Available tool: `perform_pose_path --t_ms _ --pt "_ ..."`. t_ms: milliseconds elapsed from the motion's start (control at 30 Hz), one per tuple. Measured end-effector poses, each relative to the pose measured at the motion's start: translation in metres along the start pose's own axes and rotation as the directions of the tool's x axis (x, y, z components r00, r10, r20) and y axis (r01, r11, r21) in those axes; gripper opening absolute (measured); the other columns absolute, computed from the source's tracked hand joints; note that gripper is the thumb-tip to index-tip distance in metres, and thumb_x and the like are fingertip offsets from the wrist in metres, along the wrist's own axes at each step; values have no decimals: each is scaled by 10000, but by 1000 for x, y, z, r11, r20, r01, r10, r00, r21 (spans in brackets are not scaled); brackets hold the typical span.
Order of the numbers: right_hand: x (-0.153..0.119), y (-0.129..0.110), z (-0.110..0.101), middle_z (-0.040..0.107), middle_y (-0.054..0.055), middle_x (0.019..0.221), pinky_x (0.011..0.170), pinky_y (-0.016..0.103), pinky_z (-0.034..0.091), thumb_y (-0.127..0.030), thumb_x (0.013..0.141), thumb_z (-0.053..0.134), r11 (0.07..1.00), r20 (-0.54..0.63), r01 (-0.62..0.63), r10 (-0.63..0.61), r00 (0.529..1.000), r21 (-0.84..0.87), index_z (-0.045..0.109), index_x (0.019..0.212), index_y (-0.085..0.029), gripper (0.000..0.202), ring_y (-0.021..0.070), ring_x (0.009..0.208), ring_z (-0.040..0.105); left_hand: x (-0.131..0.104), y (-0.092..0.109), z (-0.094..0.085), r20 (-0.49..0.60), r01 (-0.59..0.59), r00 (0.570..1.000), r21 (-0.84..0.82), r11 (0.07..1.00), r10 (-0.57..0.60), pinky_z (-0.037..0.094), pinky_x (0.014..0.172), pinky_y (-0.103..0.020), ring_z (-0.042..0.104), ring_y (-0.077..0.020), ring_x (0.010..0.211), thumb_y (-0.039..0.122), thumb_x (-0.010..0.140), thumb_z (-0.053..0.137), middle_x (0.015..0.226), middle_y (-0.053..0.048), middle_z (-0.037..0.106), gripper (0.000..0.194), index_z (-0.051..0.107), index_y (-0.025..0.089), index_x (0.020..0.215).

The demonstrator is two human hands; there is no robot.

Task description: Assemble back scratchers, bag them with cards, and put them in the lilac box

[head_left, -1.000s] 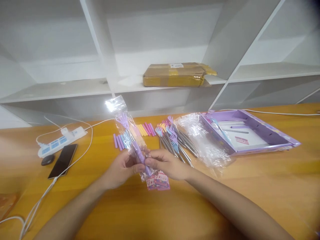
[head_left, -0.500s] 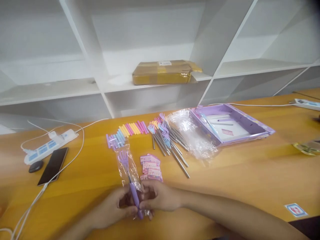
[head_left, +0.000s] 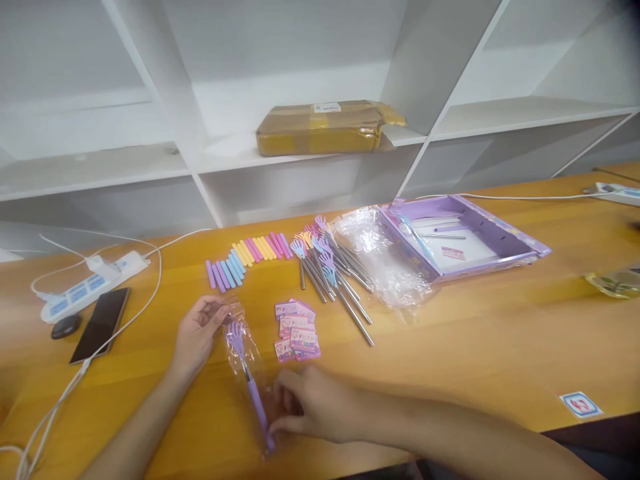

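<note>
A purple back scratcher (head_left: 256,399) with a hand-shaped head and metal neck lies inside a clear plastic bag (head_left: 233,308). My left hand (head_left: 197,333) is closed in a pinch on the bag's top end, just above the scratcher's head. Beside the lower handle is my right hand (head_left: 317,403), slightly blurred; its fingers are curled, with the thumb and forefinger apart. That thumb is close to the handle's end, and I cannot tell whether it touches. Several pink printed cards (head_left: 299,333) lie beyond the right hand.
Short coloured tubes (head_left: 225,272) form a curved row. Metal scratcher rods with coloured heads (head_left: 333,267) are piled near clear bags (head_left: 385,257) and a purple box (head_left: 480,267). At left are a phone (head_left: 100,327), mouse (head_left: 66,327), power strip (head_left: 95,290) and cables. A taped carton (head_left: 320,133) sits on the shelf.
My left hand has gone from the scratcher's handle up to the bag's top end. My right hand has moved slightly right, off the handle's middle. The view has shifted slightly.
</note>
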State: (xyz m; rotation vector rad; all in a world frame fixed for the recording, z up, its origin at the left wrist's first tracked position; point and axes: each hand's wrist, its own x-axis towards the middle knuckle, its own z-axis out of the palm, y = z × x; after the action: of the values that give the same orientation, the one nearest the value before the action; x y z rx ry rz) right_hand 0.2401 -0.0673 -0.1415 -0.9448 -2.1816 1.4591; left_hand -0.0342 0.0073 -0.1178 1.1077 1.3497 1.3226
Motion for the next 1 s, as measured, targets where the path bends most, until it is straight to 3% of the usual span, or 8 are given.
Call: perform_pose_path --t_ms 133,267,333,433,633,833,933,1000 --pt "5 12 -37 710 57 945 643 258 414 -364 1011 663 911 -239 33 -143 961 -411 622 1039 -186 184 152 729 616 -7 -9 -3 19 4 1000 49 999 -5 585 778 -275 674 -168 805 499 773 895 893 -14 718 492 702 205 1117" --pt "9 22 -70 657 131 1216 747 308 470 -487 940 764 814 -281 -51 -140 950 -578 622 1090 -188 364 204 883 660 -3 -20 -6 31 36 999 63 997 -38 585 842 -291 696 -192 897 518 794 874 1060 -75 764 533 738 185 1187" --pt "9 25 -76 637 124 1242 754 313 478 -473 901 815 808 -276 -90 -92 957 -582 616 1129 -191 413 201 879 660 0 -26 -9 19 78 997 65 995 -79 580 842 -292 698 -194 901 547 776 879 1097 -88 772 519 764 172 1115" --pt "11 29 -75 634 94 1179 728 310 466 -406 887 843 817 -286 -143 -28 958 -559 604 1089 -191 379 190 847 646 4 -34 -13 8 111 994 74 991 -112 565 791 -282 688 -186 829 578 757 882 964 -64 772 504 768 162 1016" --pt "17 36 -77 611 18 976 695 267 410 -302 860 857 922 -332 -138 11 943 -361 564 899 -196 313 143 796 572 1 -36 -13 55 128 990 62 990 -131 518 690 -242 655 -159 719 568 797 856 756 -9 695 433 710 164 850" --pt "18 33 -91 582 -25 731 571 248 338 -513 956 707 986 -341 -151 118 933 -72 570 818 -196 372 115 620 475 -3 -33 -2 74 194 979 -16 981 -192 531 658 -279 677 -182 678 610 791 829 719 -8 667 473 663 169 765" --pt "15 15 -95 555 -31 717 577 247 343 -523 990 668 992 -423 -99 55 904 -81 569 831 -201 372 117 619 457 -1 -29 6 91 236 969 -58 970 -230 539 658 -302 712 -213 677 630 785 814 707 -22 670 504 634 166 703" --pt "14 0 -90 562 -17 780 603 248 376 -460 1027 639 991 -440 3 -61 896 -132 559 849 -207 319 119 648 477 -1 -26 13 95 252 965 -79 964 -245 527 644 -294 707 -210 662 621 782 814 687 -31 673 507 630 162 670"
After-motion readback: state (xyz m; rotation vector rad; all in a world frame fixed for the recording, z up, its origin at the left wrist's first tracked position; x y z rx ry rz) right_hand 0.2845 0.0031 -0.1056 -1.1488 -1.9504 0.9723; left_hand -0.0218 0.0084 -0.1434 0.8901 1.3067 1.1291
